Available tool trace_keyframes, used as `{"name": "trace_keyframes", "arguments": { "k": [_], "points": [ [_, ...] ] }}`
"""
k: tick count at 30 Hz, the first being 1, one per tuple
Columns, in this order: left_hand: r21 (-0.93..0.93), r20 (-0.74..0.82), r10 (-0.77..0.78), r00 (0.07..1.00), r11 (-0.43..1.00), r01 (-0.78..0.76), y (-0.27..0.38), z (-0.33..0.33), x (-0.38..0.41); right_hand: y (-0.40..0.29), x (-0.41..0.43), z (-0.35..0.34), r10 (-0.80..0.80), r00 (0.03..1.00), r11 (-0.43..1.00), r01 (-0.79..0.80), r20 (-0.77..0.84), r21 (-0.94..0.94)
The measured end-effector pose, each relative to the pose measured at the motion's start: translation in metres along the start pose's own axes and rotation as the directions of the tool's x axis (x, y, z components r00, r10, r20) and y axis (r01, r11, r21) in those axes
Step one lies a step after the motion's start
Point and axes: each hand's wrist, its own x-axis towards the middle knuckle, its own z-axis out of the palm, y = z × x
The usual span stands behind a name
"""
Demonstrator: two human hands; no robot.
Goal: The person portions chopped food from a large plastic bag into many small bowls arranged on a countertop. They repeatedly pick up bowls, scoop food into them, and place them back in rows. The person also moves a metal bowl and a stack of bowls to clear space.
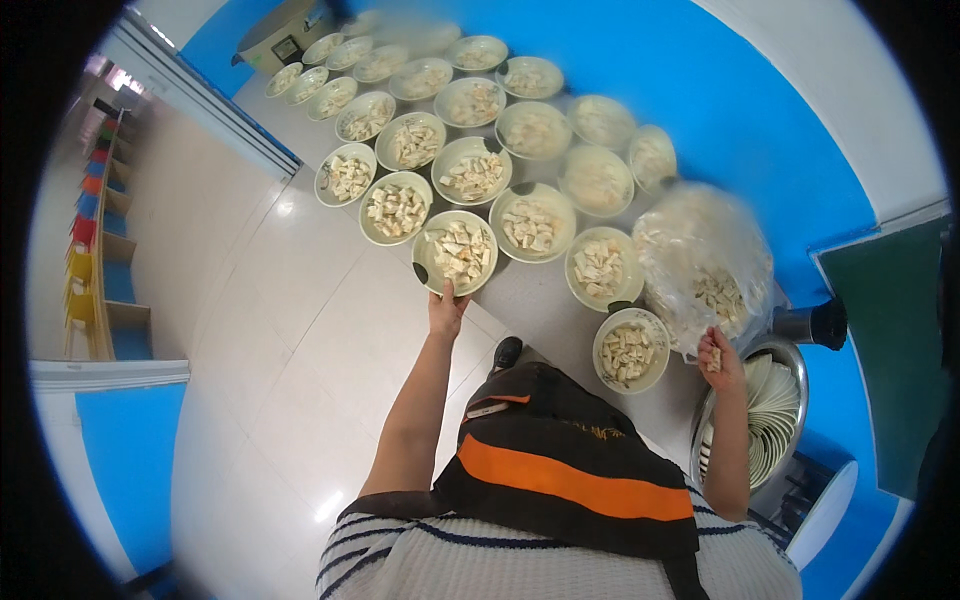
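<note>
My left hand (pixel 448 313) grips the near rim of a pale bowl (pixel 459 255) with pieces of pale, cut food in it. At the right, my right hand (pixel 720 361) is closed around a few pale pieces, just below the opening of a large clear plastic bag (pixel 701 247) filled with more of them. Another filled bowl (pixel 631 351) stands to the left of my right hand. Many similar bowls with food, such as one at the row's near side (pixel 396 208), stand close together on the table.
Below the bag, a round metal basin (pixel 801 390) holds stacked pale bowls (pixel 765 420). A dark cylindrical container (pixel 806 324) stands beside the bag. A large pot (pixel 281 37) is at the table's far left end. Blue wall runs behind the table; tiled floor lies left.
</note>
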Motion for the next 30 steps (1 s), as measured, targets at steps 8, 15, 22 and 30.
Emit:
{"name": "trace_keyframes", "arguments": {
  "k": [8, 15, 22, 30],
  "points": [
    [-0.016, 0.010, -0.190, 0.982, 0.982, 0.190, 0.029, 0.007, -0.005, -0.034, -0.099, -0.130, -0.681, 0.675, 0.307, -0.086, -0.282, -0.948],
    [-0.113, 0.184, -0.212, 0.960, 0.965, 0.235, -0.003, -0.038, 0.019, -0.005, -0.138, -0.232, -0.772, 0.463, 0.379, -0.215, -0.436, -0.900],
    [0.145, -0.097, -0.459, 0.883, 0.871, 0.469, -0.034, -0.035, -0.036, -0.025, -0.139, -0.192, -0.906, 0.337, 0.233, -0.111, -0.257, -0.966],
    [0.653, 0.695, -0.333, 0.637, 0.663, -0.366, -0.033, 0.267, -0.150, -0.067, -0.079, -0.049, -0.659, 0.727, 0.594, 0.347, -0.192, -0.726]
  ]
}}
